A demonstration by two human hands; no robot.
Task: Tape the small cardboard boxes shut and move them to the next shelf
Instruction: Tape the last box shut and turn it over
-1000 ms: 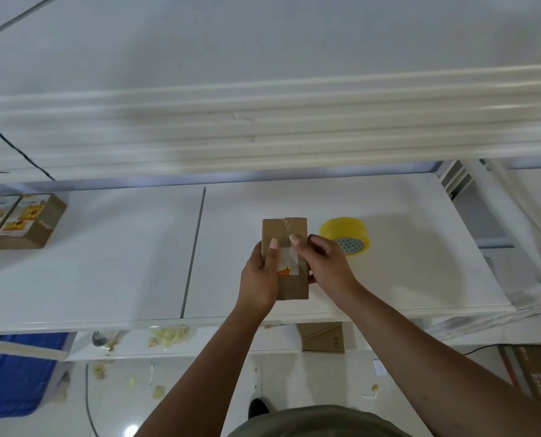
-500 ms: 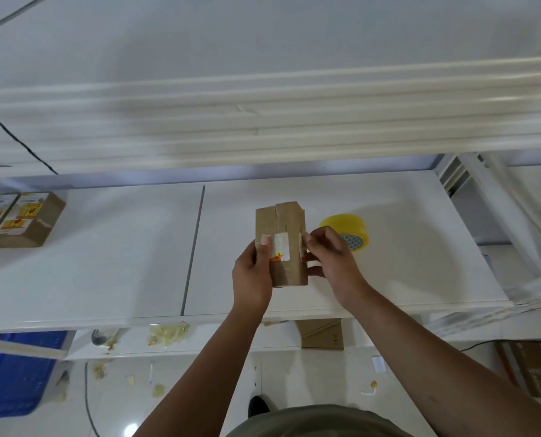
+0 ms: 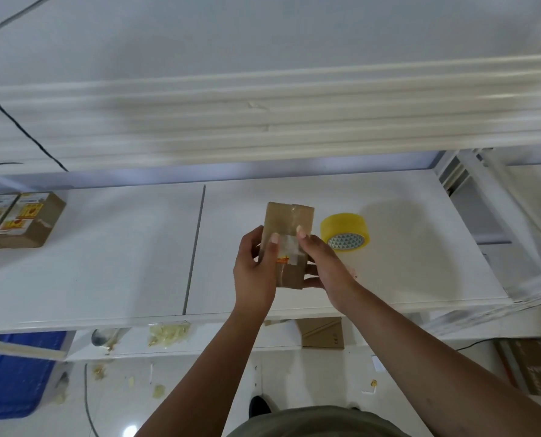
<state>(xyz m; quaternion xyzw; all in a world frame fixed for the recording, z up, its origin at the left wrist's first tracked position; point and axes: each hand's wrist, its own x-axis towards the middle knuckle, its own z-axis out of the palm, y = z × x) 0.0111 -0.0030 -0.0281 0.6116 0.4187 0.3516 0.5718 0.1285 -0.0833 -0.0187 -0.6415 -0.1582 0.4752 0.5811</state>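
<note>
A small brown cardboard box (image 3: pixel 289 222) is held just above the white shelf (image 3: pixel 121 247), with clear tape running down its top face over a white label. My left hand (image 3: pixel 256 272) grips its left side, thumb pressed on the taped label. My right hand (image 3: pixel 322 266) holds the right side, thumb on the tape too. A yellow roll of tape (image 3: pixel 344 231) lies on the shelf just right of the box. Other small labelled boxes (image 3: pixel 17 219) stand together at the shelf's far left.
An upper shelf rail (image 3: pixel 262 121) overhangs the work area. Below the shelf edge are a blue crate (image 3: pixel 13 373), a flat cardboard piece (image 3: pixel 322 332), scraps of tape on the floor and a brown carton (image 3: pixel 540 367) at right. White shelf posts (image 3: pixel 496 200) rise at the right.
The box has been turned in both hands: tilted up half a second ago, it now lies flatter with its taped face up. Both thumbs press on the tape.
</note>
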